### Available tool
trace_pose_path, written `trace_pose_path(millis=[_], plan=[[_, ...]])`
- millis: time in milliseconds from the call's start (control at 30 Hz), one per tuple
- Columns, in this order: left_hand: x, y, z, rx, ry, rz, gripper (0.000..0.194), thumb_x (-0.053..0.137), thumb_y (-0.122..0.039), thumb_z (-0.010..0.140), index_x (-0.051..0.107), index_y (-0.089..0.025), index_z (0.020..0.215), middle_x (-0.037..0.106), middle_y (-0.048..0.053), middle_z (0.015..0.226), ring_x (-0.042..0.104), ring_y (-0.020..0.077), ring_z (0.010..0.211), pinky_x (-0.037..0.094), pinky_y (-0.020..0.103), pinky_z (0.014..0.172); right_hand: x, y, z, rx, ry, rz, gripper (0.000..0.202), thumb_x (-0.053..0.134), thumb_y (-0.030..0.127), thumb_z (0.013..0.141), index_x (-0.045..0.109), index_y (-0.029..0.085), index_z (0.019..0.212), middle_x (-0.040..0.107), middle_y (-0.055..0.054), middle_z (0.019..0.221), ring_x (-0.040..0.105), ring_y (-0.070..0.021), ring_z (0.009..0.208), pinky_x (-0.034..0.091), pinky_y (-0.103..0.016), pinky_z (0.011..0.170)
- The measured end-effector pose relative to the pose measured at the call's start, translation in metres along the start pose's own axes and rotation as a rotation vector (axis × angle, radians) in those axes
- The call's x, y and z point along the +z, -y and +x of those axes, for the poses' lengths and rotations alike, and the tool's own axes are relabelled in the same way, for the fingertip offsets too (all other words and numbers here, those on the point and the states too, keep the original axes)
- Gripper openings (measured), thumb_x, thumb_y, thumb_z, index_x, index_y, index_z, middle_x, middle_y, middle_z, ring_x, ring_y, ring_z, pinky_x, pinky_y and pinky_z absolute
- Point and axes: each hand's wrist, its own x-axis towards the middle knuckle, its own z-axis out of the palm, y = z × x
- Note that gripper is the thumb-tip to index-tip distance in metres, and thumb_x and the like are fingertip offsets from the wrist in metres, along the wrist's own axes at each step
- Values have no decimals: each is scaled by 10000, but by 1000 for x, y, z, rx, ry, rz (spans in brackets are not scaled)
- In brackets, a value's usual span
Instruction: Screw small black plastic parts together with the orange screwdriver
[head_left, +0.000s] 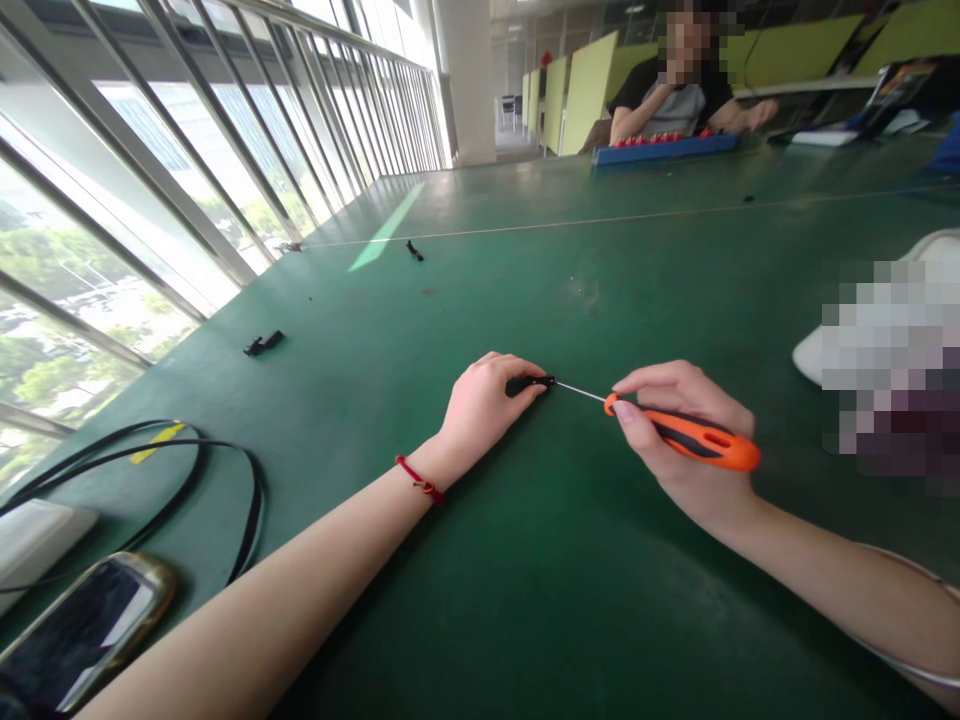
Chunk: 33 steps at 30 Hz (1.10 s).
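Green tabletop point(450, 310) beneath. Left hand point(491, 395): fingers pinching small black part point(529, 384) between thumb and fingertips. Right hand point(694, 440): fingers closed round orange screwdriver point(705, 440).

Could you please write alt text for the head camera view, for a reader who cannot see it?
The right hand holds an orange-and-black screwdriver, its thin metal shaft reaching a small black part held by the left hand, above a green tabletop. A phone and black cable lie lower left.
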Motion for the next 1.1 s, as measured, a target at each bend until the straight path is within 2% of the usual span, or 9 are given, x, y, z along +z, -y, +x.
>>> trace_pose_path(millis=[100,233,433,600,667,800,867,1000,1100], plan=[[0,0,0,3,-2,-2,157,583,-262,819,699,-219,916,709,-4,921,597,180,898,474,308,820,0,3,-2,-29,16,-63,148,644,172,752,563,252,846,566,26,610,562,-155,601,461,-327,596],[0,-1,0,-2,-2,-2,151,590,-257,813,698,-220,911,710,-3,915,600,180,890,474,311,815,1,1,0,-43,-110,67,385,669,115,681,528,256,1009,553,-22,860,570,-161,692,503,-340,642],[0,0,1,-7,-2,-2,152,593,-260,812,701,-219,910,711,-8,920,600,179,892,474,313,819,-1,3,0,-48,40,-105,136,646,175,748,566,255,823,533,45,557,541,-142,564,463,-340,631],[0,1,0,3,-4,1,155,587,-261,815,699,-218,913,711,-5,919,598,181,895,474,313,819,2,1,-1,-44,-83,66,408,666,96,679,524,248,1031,561,-25,888,583,-165,743,503,-334,666],[0,1,0,4,-2,1,156,585,-266,817,698,-219,913,710,-5,922,598,181,897,474,311,820,2,1,0,-30,-63,89,449,674,105,673,502,249,1062,539,-1,803,565,-156,676,500,-336,641],[0,0,1,0,-1,1,155,584,-269,817,699,-223,911,709,-6,925,599,179,898,474,311,821,-1,4,0,-5,51,-42,189,647,156,744,560,249,884,499,56,542,529,-138,534,466,-332,603],[0,0,1,-7,-1,2,155,585,-266,816,699,-222,911,710,-5,922,599,179,896,475,312,818,-1,4,0,-5,31,-39,188,638,141,749,566,248,886,545,38,605,556,-143,582,477,-336,633],[-1,-1,1,-14,6,5,160,579,-269,817,697,-222,915,709,-1,922,600,181,898,475,314,816,1,3,1,-31,-85,88,428,676,111,678,522,254,1051,550,-13,851,574,-155,696,510,-329,650],[-1,-1,0,-9,7,3,162,576,-267,819,698,-222,917,709,-1,928,598,181,903,475,315,821,0,3,0,-19,1,17,330,673,145,703,547,259,985,532,28,651,561,-158,612,481,-311,564]])
